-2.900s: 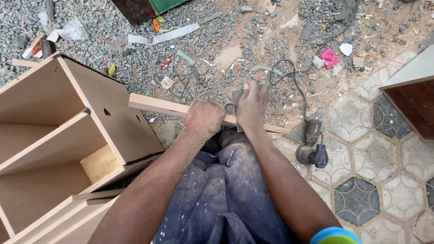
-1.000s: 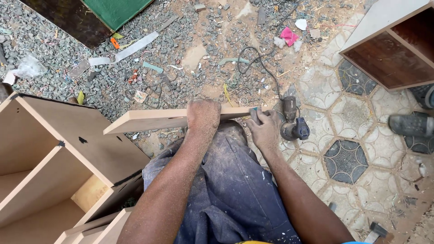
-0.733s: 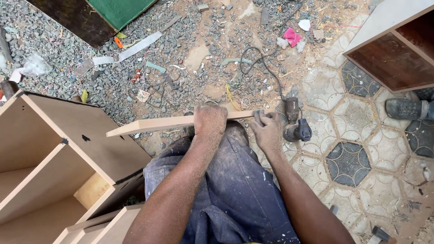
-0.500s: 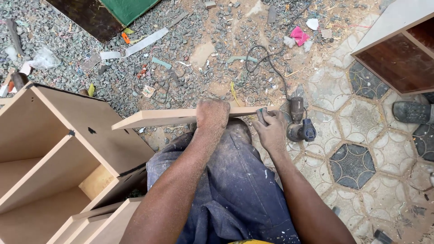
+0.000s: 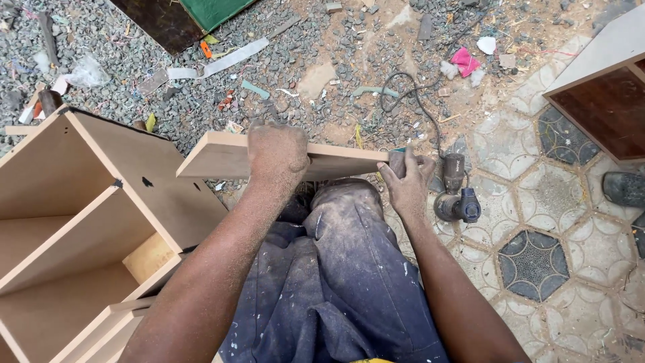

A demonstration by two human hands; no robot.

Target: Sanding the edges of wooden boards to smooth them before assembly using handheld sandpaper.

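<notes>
While the pale board [image 5: 222, 156] lies level across the person's knees, the left hand [image 5: 277, 152] clamps down over its near edge, fingers curled tight, dusted with sawdust. The right hand [image 5: 406, 183] grips the board's right end, fingers wrapped round the corner, with something small and dark pinched there that I can't make out. One board, two hands on it, and both are closed hard on it. Just right of that hand sits one power tool [image 5: 456, 195] on the patterned tiles [image 5: 537, 249], its cable [image 5: 410, 101] looping away over the gravel. On the left stands one open cabinet [image 5: 74, 222], unfinished, and far right one darker cabinet [image 5: 605, 94]. The risk here: the board is balanced only on the knees, so a slack grip could tip its long left end down against the open cabinet's side. The cable lies loose close by, and a shifting foot could snag it and drag the tool.
</notes>
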